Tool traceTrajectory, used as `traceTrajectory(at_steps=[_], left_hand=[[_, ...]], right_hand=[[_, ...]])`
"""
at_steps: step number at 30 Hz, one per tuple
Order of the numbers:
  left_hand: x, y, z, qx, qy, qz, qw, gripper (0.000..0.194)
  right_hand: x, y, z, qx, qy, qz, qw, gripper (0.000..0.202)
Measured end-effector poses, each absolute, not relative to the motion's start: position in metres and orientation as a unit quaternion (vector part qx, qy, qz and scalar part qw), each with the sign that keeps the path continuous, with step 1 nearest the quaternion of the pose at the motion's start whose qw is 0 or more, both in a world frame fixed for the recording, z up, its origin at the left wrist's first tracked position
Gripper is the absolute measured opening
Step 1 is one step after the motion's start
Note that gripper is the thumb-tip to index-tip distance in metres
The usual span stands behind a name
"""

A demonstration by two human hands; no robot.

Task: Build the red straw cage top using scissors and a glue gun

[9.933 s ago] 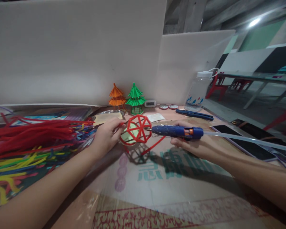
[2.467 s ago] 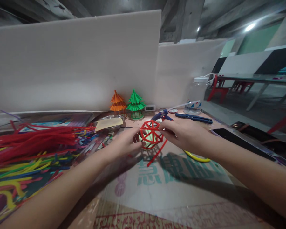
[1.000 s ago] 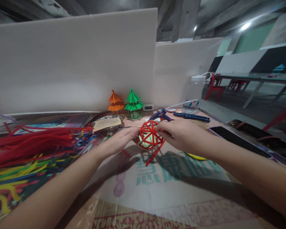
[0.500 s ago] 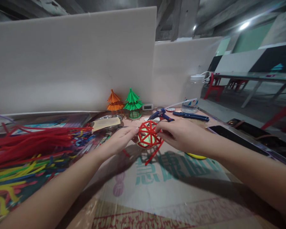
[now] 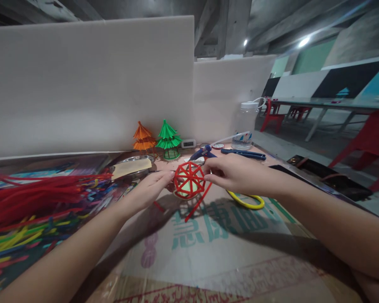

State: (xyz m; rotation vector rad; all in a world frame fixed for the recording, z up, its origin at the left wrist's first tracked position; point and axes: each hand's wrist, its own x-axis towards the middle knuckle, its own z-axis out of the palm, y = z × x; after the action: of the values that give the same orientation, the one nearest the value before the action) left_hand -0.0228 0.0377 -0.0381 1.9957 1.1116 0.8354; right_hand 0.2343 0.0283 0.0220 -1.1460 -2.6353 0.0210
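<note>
A round red frame with spokes [image 5: 190, 180], made of thin strips, is held above the table in the middle of the head view. My left hand [image 5: 159, 185] pinches its left edge. At its right edge are the closed fingers of my right hand [image 5: 221, 171], pinching the rim. A pale green piece shows through the spokes. Below the frame, a loose red strip [image 5: 194, 207] slants down to the left. Just behind my right hand lies a blue glue gun [image 5: 204, 152].
Red pipe cleaners [image 5: 44, 195] and other colours lie at left, beside a metal dish [image 5: 137, 162]. Behind stand an orange tower [image 5: 143, 136], a green tower [image 5: 168, 139] and a bottle [image 5: 244, 122]. Yellow-handled scissors [image 5: 251, 206] lie right of centre.
The whole view has shifted, so things appear further left. More of the yellow scissor handle shows now beneath my right arm. Both hands still hold the red frame.
</note>
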Motion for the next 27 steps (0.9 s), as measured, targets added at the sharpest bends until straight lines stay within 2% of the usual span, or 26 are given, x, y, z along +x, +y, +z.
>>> traceTrajectory(at_steps=[5, 11, 16, 19, 24, 26, 27], left_hand=[[-0.026, 0.040, -0.040, 0.759, 0.431, 0.325, 0.365, 0.048], [-0.043, 0.066, -0.059, 0.694, 0.434, 0.357, 0.450, 0.055], [-0.050, 0.078, -0.068, 0.643, 0.421, 0.368, 0.523, 0.056], [-0.052, 0.080, -0.071, 0.639, 0.417, 0.370, 0.530, 0.062], [-0.059, 0.082, -0.065, 0.676, 0.448, 0.351, 0.469, 0.077], [-0.061, 0.077, -0.052, 0.694, 0.471, 0.378, 0.392, 0.069], [-0.061, 0.072, -0.043, 0.712, 0.487, 0.406, 0.302, 0.063]], right_hand=[[0.240, 0.041, 0.021, -0.384, -0.909, 0.038, 0.159, 0.024], [0.246, 0.077, 0.000, -0.359, -0.896, 0.202, 0.163, 0.031], [0.225, 0.095, -0.055, -0.333, -0.837, 0.344, 0.266, 0.032], [0.212, 0.091, -0.080, -0.342, -0.806, 0.349, 0.334, 0.025], [0.206, 0.074, -0.093, -0.342, -0.820, 0.298, 0.348, 0.020], [0.207, 0.068, -0.093, -0.324, -0.846, 0.230, 0.357, 0.018], [0.208, 0.067, -0.093, -0.313, -0.855, 0.198, 0.363, 0.018]])
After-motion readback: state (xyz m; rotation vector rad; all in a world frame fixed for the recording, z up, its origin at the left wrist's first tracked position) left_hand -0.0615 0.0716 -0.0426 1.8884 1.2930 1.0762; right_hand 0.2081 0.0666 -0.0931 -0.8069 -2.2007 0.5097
